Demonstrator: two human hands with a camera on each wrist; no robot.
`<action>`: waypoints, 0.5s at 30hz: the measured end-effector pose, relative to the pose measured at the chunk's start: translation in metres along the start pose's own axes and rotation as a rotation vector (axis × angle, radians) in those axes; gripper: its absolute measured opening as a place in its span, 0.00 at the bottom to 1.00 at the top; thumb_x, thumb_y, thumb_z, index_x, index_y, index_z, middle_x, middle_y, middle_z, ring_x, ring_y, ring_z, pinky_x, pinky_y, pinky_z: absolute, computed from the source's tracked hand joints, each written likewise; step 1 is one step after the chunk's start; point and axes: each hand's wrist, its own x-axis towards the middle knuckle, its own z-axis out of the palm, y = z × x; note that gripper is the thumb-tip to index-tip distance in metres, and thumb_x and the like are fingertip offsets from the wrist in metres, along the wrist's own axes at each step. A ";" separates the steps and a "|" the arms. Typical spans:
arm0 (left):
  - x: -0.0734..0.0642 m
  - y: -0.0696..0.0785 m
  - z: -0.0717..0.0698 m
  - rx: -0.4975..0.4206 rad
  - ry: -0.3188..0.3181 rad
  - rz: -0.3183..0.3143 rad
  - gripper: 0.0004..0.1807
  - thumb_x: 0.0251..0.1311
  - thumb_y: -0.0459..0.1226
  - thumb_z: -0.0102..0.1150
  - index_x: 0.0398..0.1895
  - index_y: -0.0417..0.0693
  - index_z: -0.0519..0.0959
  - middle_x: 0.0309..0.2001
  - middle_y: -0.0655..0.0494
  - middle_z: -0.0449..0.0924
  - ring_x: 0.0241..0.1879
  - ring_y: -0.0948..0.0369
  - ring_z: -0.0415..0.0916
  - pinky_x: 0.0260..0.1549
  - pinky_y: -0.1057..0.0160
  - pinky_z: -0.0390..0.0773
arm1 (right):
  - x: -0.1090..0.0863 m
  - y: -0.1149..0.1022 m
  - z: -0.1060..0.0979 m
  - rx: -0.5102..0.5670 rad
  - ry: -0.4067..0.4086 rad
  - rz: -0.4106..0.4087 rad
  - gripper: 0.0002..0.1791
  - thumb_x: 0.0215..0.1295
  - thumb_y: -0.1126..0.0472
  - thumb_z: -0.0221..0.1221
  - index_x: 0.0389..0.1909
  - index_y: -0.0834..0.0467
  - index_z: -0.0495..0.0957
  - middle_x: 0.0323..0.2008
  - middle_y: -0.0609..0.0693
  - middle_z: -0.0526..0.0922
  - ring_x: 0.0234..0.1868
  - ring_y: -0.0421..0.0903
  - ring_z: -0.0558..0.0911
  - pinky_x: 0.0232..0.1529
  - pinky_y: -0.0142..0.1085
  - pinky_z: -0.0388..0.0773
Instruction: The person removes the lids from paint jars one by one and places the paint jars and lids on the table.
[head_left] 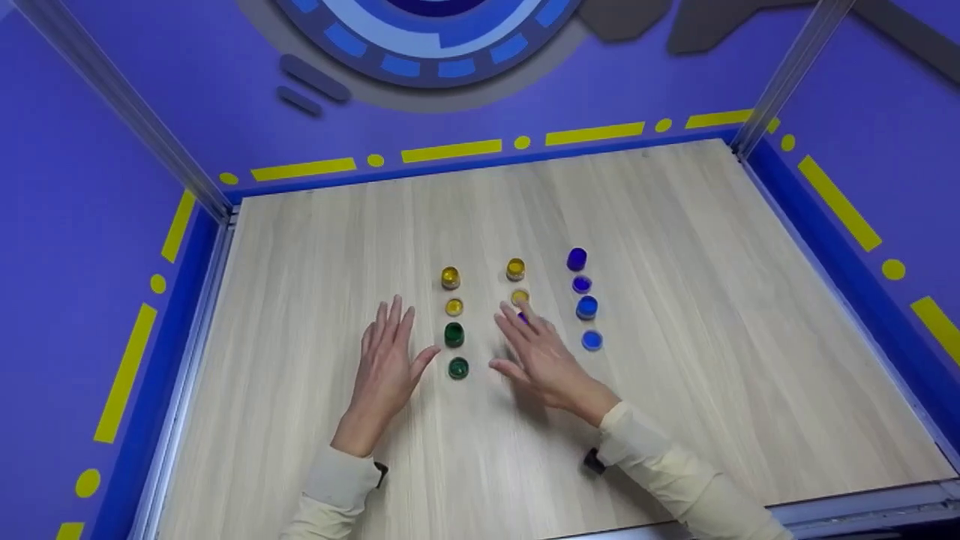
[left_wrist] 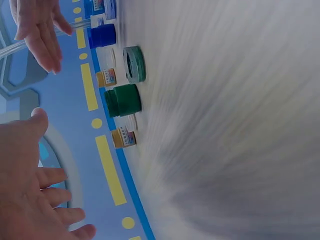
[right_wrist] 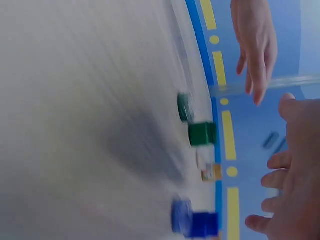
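My left hand (head_left: pixel 386 367), fingers spread, hovers left of a green paint jar (head_left: pixel 454 334) and its round green lid (head_left: pixel 458 367). It holds nothing. Behind these, in the same column, are a yellow paint jar (head_left: pixel 450 277) and a yellow lid (head_left: pixel 454 307). My right hand (head_left: pixel 549 361) is over the middle column, fingers extended and nothing gripped. It partly covers a purple-blue item (head_left: pixel 523 318), whose kind I cannot tell in the head view. Past its fingertips are a second yellow jar (head_left: pixel 515 269) and lid (head_left: pixel 520 298). Dark blue items, a jar (right_wrist: pixel 205 225) and lid (right_wrist: pixel 181 216), appear in the right wrist view.
To the right stands another column: a violet jar (head_left: pixel 577 259), a violet lid (head_left: pixel 582 284), a blue jar (head_left: pixel 586 307) and a blue lid (head_left: pixel 592 340). All rest on a wooden tabletop (head_left: pixel 712 360). Blue-purple walls (head_left: pixel 450 127) with metal posts enclose it.
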 end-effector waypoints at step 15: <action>-0.007 -0.037 -0.032 0.080 0.005 -0.072 0.46 0.70 0.56 0.59 0.80 0.38 0.56 0.81 0.38 0.46 0.80 0.41 0.38 0.75 0.38 0.41 | -0.011 0.080 -0.069 -0.267 0.037 0.149 0.42 0.78 0.42 0.52 0.81 0.62 0.51 0.81 0.61 0.47 0.81 0.64 0.41 0.76 0.62 0.36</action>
